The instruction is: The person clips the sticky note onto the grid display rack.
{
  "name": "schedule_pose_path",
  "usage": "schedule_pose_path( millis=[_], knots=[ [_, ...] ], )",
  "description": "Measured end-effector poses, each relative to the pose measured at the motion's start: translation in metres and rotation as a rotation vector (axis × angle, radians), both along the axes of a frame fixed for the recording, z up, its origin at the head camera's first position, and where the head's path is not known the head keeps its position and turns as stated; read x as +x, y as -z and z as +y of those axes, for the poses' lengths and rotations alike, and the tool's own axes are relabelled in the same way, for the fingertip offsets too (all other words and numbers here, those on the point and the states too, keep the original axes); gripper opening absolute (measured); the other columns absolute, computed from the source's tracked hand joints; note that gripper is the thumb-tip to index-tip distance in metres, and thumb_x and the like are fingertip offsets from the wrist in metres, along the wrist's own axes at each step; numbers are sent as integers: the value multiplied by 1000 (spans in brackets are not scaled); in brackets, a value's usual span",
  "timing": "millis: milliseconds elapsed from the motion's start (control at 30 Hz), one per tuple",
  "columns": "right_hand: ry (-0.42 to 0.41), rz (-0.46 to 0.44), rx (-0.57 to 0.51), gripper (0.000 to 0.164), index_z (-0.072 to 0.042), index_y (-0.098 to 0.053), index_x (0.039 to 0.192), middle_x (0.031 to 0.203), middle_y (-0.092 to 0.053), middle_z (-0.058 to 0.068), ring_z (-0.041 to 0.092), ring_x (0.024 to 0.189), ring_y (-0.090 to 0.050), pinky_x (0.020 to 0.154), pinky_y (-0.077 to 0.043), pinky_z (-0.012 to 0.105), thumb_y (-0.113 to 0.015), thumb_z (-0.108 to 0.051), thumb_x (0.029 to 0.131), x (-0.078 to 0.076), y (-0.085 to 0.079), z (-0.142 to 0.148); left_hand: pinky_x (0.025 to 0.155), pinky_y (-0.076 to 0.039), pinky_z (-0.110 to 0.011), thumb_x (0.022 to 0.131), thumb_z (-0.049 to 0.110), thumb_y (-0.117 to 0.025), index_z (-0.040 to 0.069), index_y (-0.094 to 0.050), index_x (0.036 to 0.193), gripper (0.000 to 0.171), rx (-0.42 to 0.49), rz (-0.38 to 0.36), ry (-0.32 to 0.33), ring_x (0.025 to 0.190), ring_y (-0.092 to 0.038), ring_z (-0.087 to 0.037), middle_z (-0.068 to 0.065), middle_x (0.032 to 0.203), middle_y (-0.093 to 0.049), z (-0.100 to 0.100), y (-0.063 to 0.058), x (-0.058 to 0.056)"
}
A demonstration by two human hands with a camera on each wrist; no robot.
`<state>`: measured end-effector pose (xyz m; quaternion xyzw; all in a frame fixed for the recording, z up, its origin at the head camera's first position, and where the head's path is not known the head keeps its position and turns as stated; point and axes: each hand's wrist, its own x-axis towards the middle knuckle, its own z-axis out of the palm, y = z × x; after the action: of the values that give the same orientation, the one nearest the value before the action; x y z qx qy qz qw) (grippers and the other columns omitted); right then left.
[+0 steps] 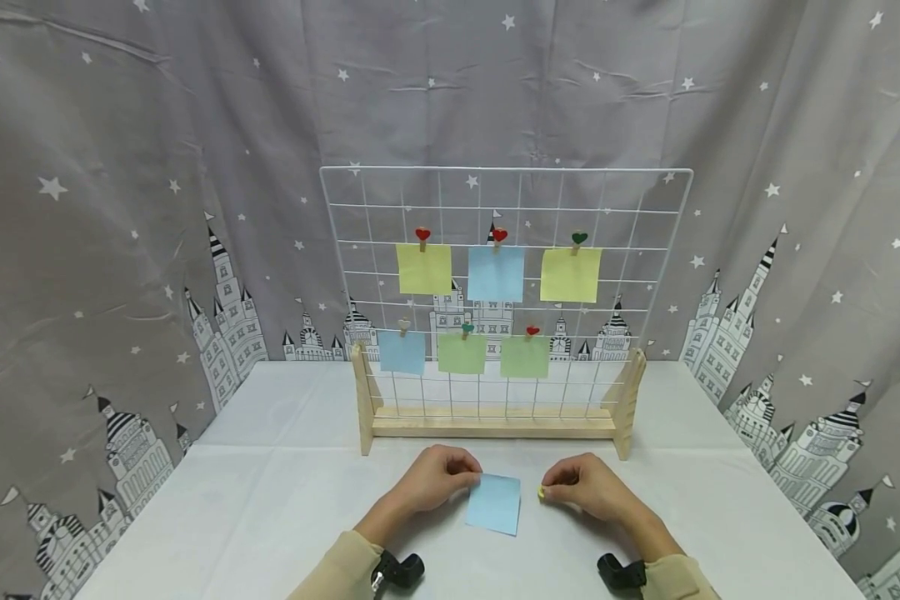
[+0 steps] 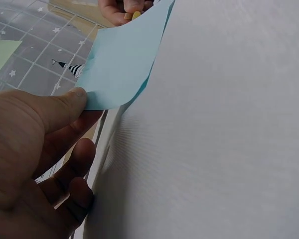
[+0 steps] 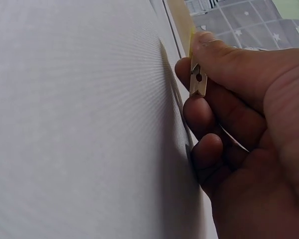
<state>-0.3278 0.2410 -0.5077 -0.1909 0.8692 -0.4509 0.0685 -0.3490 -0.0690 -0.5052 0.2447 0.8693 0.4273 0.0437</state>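
Observation:
My left hand [image 1: 437, 479] pinches a light blue paper note [image 1: 493, 504] by its upper left corner, between thumb and forefinger. In the left wrist view the note [image 2: 123, 62] bends slightly along its edge. To the right of it, my right hand [image 1: 587, 486] holds a small wooden clothespin [image 3: 198, 82] between thumb and fingers; a yellow part of it shows at the fingertips in the head view. Both hands are low over the white table, in front of a white wire grid [image 1: 506, 171] on a wooden stand [image 1: 495, 428].
Two rows of notes hang on the grid by small clothespins: yellow [image 1: 423, 271], blue [image 1: 496, 277] and yellow [image 1: 570, 277] above; blue [image 1: 402, 354] and two green [image 1: 462, 356] below. A grey curtain [image 1: 450, 92] with stars and castles stands behind the table [image 1: 270, 483].

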Motion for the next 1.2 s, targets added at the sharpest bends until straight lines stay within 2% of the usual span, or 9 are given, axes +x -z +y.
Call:
schedule_pose_path(
  millis=[167,467,700,867,1000,1067,1200],
  knots=[
    [-3,-4,-57,11,-8,-76,97,91,-75,3,9,79,-61,70,-49,23,-78,-17,91,2,-2,-1,66,-48,-24,95,22,-75,18,-78,95,5,12,5,9,73,-60,-6,11,83,-71,2,-2,-1],
    [49,-34,-78,15,-8,-70,101,91,-73,3,12,79,-61,67,-49,24,-75,-21,95,1,-4,-2,65,-48,-23,95,21,-75,18,-78,95,5,21,14,11,73,-60,-5,11,83,-71,4,-10,-2],
    [69,-52,-152,19,-4,-68,100,89,-69,5,12,71,-58,58,-48,24,-77,-19,93,3,-6,0,64,-48,-23,94,21,-76,15,-78,95,6,47,13,24,71,-60,-5,7,83,-73,5,-13,-4],
    [86,-35,-235,19,0,-66,97,89,-69,1,10,73,-61,64,-51,25,-78,-13,91,4,-6,3,65,-48,-23,94,19,-76,16,-78,94,4,59,17,30,73,-60,-6,6,84,-73,5,-12,-4],
    [127,-72,-326,21,3,-64,95,87,-68,-1,10,77,-62,69,-53,25,-78,-11,91,4,-8,4,67,-49,-24,94,21,-76,17,-78,95,5,57,15,23,75,-61,-6,8,86,-73,6,-13,-4],
    [147,-94,-371,24,6,-63,100,89,-69,-1,11,78,-65,70,-54,25,-78,-11,91,4,-9,4,67,-49,-24,94,21,-76,18,-78,95,5,51,11,18,75,-61,-5,9,86,-72,6,-13,-4],
    [144,-87,-443,41,14,-56,125,99,-72,6,10,82,-70,73,-56,25,-74,-5,93,4,-12,6,68,-49,-24,94,20,-76,17,-78,95,4,56,21,30,76,-61,-6,8,85,-73,7,-15,-4]
  ],
)
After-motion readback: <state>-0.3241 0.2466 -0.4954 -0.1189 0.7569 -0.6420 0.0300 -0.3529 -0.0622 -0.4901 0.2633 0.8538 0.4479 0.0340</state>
